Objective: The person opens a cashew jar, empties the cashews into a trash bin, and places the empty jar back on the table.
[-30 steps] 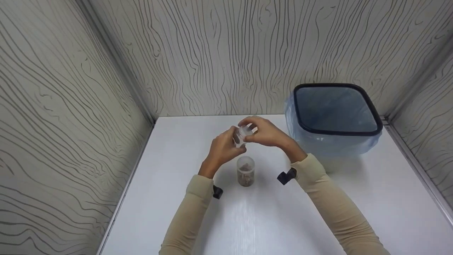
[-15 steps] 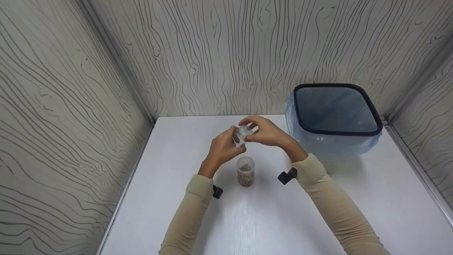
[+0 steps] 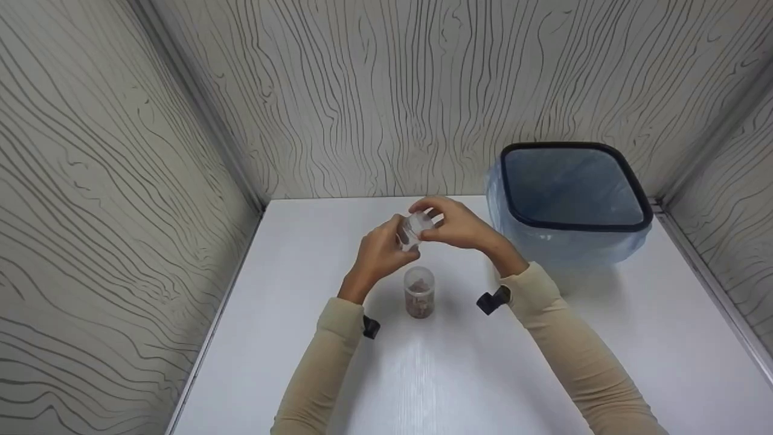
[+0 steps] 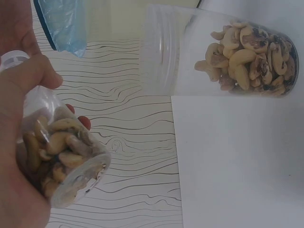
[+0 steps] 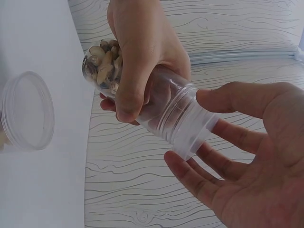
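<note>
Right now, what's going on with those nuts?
A person's left hand holds a tilted clear plastic jar of cashews, and their right hand has its fingers round the jar's translucent lid. I can't tell whether the lid is loose. A second clear jar, also partly filled with cashews, stands upright on the white table, nearer the person. Toward the far right is a black-rimmed bin with a blue plastic liner.

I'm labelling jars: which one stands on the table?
The lower jar in the head view, upright on the table; the other jar is tilted in the left hand.
</note>
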### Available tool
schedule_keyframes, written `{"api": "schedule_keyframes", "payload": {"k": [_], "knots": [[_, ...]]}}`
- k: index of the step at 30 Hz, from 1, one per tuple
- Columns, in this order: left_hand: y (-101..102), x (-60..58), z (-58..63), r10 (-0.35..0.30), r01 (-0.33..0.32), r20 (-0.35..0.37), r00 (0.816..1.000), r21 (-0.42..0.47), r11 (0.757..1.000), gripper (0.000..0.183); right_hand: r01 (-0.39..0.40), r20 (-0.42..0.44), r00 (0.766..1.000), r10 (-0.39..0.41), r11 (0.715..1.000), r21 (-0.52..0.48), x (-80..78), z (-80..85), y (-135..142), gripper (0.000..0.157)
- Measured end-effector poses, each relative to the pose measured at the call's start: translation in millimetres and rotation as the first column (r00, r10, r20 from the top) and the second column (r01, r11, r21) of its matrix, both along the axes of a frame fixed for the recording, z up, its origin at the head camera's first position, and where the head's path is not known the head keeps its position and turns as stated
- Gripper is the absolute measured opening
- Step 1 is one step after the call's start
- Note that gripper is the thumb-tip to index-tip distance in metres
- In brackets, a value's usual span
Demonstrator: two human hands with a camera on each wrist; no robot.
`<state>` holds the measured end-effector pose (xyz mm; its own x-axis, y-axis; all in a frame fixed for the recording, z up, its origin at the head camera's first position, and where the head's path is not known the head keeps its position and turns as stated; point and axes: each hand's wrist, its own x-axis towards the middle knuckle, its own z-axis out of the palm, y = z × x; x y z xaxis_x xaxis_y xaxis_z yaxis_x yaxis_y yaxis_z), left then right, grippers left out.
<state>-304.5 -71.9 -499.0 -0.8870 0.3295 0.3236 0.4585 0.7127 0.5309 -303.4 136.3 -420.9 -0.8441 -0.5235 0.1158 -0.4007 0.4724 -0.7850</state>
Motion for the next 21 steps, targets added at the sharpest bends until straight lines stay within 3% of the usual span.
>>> {"api": "schedule_keyframes", "payload": {"k": [21], "knots": [[0.0,0.4,0.7,0.010,-0.010,0.040,0.999,0.012,1.000,0.054,0.021,0.023,1.000,-0.020,0.999,-0.041,0.3,0.1,10.5,0.056]]}}
